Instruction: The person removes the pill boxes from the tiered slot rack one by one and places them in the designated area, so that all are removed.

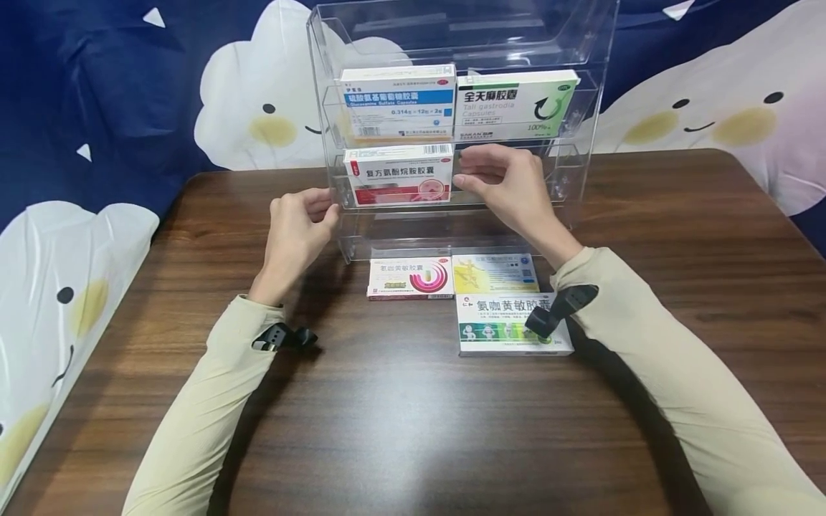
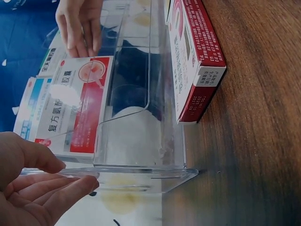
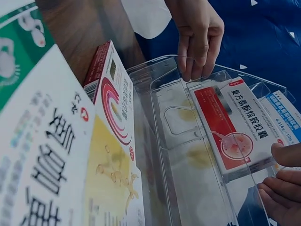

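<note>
A clear plastic display rack (image 1: 393,233) stands on the table. My left hand (image 1: 300,222) is at its left side; in the left wrist view the thumb (image 2: 44,159) and fingers (image 2: 77,190) lie on either side of the side panel's edge, pinching it. A red-and-white capsule box (image 1: 400,175) leans in the lower tier, its front facing me. At that box's right end is my right hand (image 1: 510,183), fingers loosely bent, thumb tip by the box edge; whether it touches cannot be told. The tier above holds a blue-and-white box (image 1: 399,104) and a green-and-white box (image 1: 516,106).
In front of the rack lie a white box with pink rings (image 1: 411,277), a yellow-and-white box (image 1: 495,273) and a larger white-and-green box (image 1: 510,326). My right forearm passes over the larger one. A blue cloud-patterned cloth (image 1: 161,93) hangs behind the wooden table (image 1: 387,430).
</note>
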A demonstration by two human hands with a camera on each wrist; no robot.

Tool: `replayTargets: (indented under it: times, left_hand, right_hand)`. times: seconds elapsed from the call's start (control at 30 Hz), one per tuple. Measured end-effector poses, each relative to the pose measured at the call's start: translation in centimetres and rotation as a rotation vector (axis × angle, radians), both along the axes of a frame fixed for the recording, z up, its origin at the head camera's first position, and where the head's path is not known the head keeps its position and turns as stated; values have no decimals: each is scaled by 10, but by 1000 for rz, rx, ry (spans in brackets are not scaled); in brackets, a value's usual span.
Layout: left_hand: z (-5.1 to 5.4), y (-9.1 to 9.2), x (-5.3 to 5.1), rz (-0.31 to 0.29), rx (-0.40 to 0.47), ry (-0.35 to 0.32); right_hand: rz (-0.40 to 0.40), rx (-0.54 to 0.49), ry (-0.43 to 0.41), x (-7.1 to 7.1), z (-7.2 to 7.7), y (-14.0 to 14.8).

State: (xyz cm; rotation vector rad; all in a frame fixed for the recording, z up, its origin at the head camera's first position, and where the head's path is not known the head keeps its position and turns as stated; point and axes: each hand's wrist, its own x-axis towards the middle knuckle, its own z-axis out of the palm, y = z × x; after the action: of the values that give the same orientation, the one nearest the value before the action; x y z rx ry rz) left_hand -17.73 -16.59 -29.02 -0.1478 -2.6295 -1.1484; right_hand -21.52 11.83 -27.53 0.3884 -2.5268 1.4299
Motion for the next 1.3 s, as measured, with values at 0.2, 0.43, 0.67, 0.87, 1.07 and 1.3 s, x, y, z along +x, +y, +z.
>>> replayTargets:
  times: [0.2,0.43,0.67,0.87,1.07,1.3]
  left_hand:
    - [0,0,0,-1,9,7]
    - [0,0,1,-1,7,-6]
    - [-1,0,1,4,1,7]
    - [-1,1,0,2,3,14]
    - [-2,1,-1,-2,5,18]
    - [-1,1,0,-5,13,22]
  right_hand:
    - [6,-1,-37,-7,-1,-7]
    - [5,19,-30,-11,-3,-13]
    - [4,-12,-42,-12,-3,-14]
    - [3,-80,-43,-11,-4,-14]
    - [-7,-115,-33,-10,-3,-12]
    - [-4,-147,1,-10,4,-10]
